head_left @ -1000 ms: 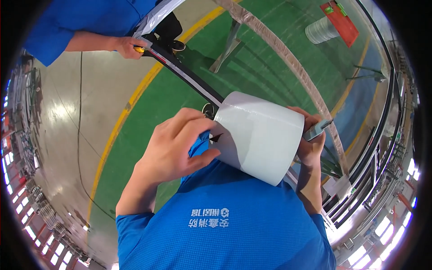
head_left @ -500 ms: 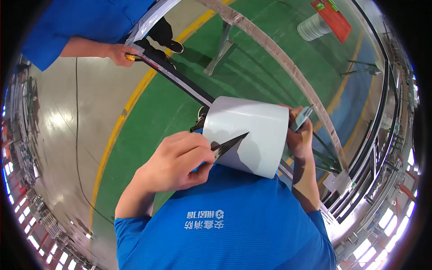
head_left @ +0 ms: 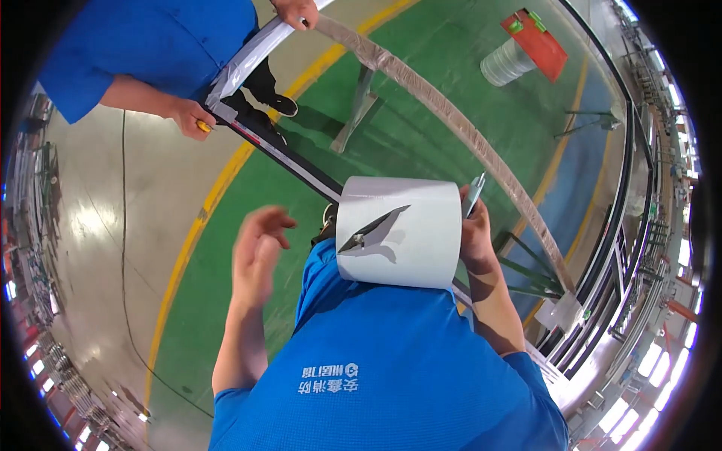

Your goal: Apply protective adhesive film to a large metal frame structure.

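A wide roll of white film (head_left: 432, 240) is in front of my chest. A lifted dark flap (head_left: 380, 225) of its loose end sticks up from the surface. My right hand (head_left: 474, 237) is wrapped around the roll's right end, its fingers partly hidden. From that same hand juts a slim pale grey-green tool (head_left: 475, 193), perhaps a utility knife. My left hand (head_left: 261, 244), slightly smeared by motion, hangs to the left of the roll, apart from it, with bent fingers spread and nothing in them.
A large frame with a dark bar (head_left: 293, 161) and a brown-wrapped bar (head_left: 451, 109) rests on stands. At far left, a person in blue (head_left: 162, 56) holds it, a yellow-handled tool (head_left: 203, 126) in one hand. A red board tops a white cylinder (head_left: 505, 64).
My left hand has let go of the film flap and drawn back left. The roll has shifted slightly left. The co-worker's second hand has come into view on the frame.
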`<state>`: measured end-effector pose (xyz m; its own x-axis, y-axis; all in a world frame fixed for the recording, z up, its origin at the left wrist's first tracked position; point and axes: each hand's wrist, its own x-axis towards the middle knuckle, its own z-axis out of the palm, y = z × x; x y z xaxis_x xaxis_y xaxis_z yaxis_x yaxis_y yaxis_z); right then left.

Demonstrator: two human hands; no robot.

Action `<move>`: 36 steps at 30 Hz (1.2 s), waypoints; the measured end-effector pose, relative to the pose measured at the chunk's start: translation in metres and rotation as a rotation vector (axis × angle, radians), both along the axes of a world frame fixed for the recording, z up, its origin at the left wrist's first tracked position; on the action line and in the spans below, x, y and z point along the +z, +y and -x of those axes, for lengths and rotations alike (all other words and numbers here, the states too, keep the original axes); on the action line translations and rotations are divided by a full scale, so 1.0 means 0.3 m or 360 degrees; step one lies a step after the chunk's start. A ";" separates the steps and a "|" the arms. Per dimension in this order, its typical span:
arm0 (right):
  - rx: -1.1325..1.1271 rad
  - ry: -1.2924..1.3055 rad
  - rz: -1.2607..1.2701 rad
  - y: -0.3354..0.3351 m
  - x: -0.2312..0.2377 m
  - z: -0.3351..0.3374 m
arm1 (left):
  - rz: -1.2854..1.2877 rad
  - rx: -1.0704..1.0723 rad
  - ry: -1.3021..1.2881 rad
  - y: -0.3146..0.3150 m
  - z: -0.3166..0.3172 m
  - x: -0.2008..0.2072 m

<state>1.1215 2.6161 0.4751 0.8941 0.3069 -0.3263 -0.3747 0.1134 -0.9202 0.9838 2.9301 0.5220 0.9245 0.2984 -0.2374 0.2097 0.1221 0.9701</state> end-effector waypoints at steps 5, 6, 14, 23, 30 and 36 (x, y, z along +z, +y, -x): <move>0.0132 0.0160 -0.0109 0.093 -0.013 -0.011 | -0.0307 -0.0836 -0.0055 -0.089 0.050 -0.114; 0.0143 0.0156 -0.0033 0.117 -0.011 -0.009 | -0.0369 -0.0805 -0.0100 -0.108 0.052 -0.131; 0.0273 -0.0158 0.0476 0.208 0.155 -0.120 | 0.0548 -0.0252 0.0017 -0.101 0.093 -0.118; 0.1287 -0.0829 0.0749 0.363 0.276 -0.151 | -0.0328 -0.0447 -0.0048 -0.049 0.079 -0.095; 0.1212 -0.0725 0.0911 0.436 0.250 -0.151 | -0.0490 -0.0454 -0.0062 -0.040 0.052 -0.067; 0.1194 -0.0949 0.1109 0.430 0.217 -0.146 | -0.0639 -0.0532 -0.0183 -0.045 0.028 -0.056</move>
